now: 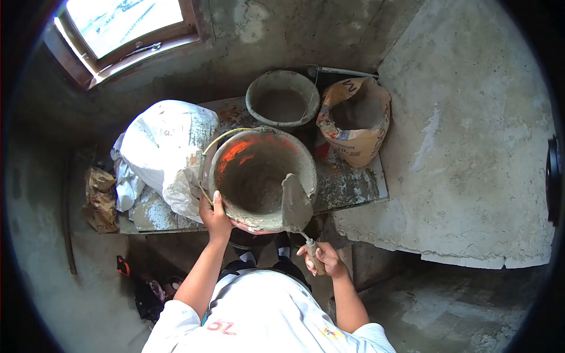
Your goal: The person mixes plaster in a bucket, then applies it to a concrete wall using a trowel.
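A mortar-smeared bucket point(305, 162) with orange showing inside its wall tilts toward me at the front of the board. My left hand point(216, 222) grips its lower left rim, thumb on top and fingers underneath. The yellow wire handle point(226, 134) leans along the bucket's left side. In my right hand point(323, 260) is a trowel point(296, 206), its handle wrapped by my fingers. The trowel's grey, cement-coated blade overlaps the bucket's lower right rim. Grey residue coats the bucket's inside.
Behind the bucket stands a grey basin point(282, 75) holding grey material. To its right is an open paper cement sack point(359, 147). A white sack point(170, 138) bulges at left, beside a crumpled brown bag point(101, 200). A rough concrete slab point(471, 147) adjoins the splattered board point(353, 189).
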Tool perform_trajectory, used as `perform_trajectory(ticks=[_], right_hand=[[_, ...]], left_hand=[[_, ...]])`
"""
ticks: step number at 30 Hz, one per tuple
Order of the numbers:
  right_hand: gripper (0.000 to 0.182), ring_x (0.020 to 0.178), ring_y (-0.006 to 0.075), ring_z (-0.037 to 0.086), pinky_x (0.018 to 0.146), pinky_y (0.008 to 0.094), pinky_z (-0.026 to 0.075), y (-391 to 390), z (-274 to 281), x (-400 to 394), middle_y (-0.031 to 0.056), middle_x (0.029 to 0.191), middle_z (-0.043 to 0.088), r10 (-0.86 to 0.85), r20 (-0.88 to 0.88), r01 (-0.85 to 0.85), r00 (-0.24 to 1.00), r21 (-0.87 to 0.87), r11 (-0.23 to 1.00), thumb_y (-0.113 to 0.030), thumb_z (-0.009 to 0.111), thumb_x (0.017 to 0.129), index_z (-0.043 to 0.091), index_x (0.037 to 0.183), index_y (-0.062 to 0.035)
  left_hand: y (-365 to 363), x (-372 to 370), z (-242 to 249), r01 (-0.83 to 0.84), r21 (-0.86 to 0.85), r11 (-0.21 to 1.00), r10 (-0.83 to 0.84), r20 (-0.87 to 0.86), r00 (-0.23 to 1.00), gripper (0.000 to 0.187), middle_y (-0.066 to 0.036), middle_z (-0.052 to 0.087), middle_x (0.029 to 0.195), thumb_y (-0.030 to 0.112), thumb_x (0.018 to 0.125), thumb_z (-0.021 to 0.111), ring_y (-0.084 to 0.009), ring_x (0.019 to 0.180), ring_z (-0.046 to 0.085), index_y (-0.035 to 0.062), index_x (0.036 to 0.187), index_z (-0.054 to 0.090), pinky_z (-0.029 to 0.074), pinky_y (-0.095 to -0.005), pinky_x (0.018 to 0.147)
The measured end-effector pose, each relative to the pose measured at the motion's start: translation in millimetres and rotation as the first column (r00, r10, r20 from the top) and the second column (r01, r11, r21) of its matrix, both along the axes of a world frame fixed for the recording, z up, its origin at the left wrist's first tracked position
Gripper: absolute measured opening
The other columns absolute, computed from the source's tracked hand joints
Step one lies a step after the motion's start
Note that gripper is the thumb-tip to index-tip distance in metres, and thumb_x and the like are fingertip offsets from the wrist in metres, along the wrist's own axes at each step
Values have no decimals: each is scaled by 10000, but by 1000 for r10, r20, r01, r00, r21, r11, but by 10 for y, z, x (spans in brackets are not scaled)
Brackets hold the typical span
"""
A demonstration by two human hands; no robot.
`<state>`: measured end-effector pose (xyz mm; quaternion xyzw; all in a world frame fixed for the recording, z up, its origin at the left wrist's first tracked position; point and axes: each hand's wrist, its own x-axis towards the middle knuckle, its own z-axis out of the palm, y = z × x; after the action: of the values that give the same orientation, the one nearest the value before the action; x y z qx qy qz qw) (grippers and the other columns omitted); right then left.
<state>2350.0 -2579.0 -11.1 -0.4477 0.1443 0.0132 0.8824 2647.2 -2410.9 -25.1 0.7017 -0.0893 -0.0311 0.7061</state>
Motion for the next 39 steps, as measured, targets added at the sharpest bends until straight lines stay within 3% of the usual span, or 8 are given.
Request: perform_trajectory(ticks=[11,16,22,24,27,29,32,39], right_hand=[[435,627,91,519,571,259,396,-46,-1138,-471,9,728,591,-76,-134,47,988,-203,978,-449,681,979,666,959,-14],[473,594,111,537,534,272,390,54,-1304,-969,34,728,613,-194,-221,137,956,-250,959,-472,699,951,676,1003,-2],[357,587,85,530,530,249,395,-14,-499,-1105,9,715,586,-446,-348,316,824,-371,873,-387,670,999,661,979,-31],[347,600,63,531,531,242,393,-81,-164,-902,-14,708,570,-556,-163,404,815,-529,746,-376,640,1018,655,1021,-29],[345,587,163,593,551,307,446,-149,-74,-683,51,718,616,-610,-101,375,786,-707,600,-356,616,1026,648,1063,-14],[367,674,338,678,608,412,506,-95,11,-425,167,790,677,-634,-43,243,772,-902,356,-363,622,1019,641,1084,-2],[392,829,473,683,676,496,530,-36,213,-185,254,884,690,-629,-70,138,774,-951,275,-371,630,1014,636,1106,10],[356,875,515,674,692,547,534,487,494,-149,274,912,699,-656,38,95,754,-994,52,-323,675,974,620,1081,12]], left_hand=[[-8,1,15,7,-45,999,-11,-74,997,257,-104,696,1147,158,1074,546,-182,1040,623,-37,1225,619,477,-351,951],[46,-15,-56,18,17,1000,-17,-76,997,246,-86,692,1097,171,1075,553,-168,1001,617,-32,1195,624,481,-343,920],[-10,-15,37,-9,-13,1000,8,-72,997,246,-67,686,1049,186,1077,552,-148,946,608,-26,1173,633,483,-325,878],[-11,-29,6,-3,-29,1000,0,-78,997,248,-65,687,1046,186,1076,550,-147,947,609,-27,1171,635,484,-325,878],[-54,-50,21,0,-103,995,-9,-93,996,249,-67,687,1052,183,1075,547,-149,951,609,-30,1164,640,483,-329,881],[-99,-53,11,-43,-194,980,20,-119,993,260,-83,683,1094,179,1074,540,-160,983,612,-40,1171,640,480,-338,905],[-38,-37,-18,10,-162,987,-32,-135,990,273,-98,679,1136,177,1074,535,-176,1022,615,-48,1192,634,475,-351,938],[-82,-133,-52,-34,-216,976,4,-138,990,321,-144,633,1266,184,1078,509,-228,1135,589,-56,1278,584,439,-399,1029]])
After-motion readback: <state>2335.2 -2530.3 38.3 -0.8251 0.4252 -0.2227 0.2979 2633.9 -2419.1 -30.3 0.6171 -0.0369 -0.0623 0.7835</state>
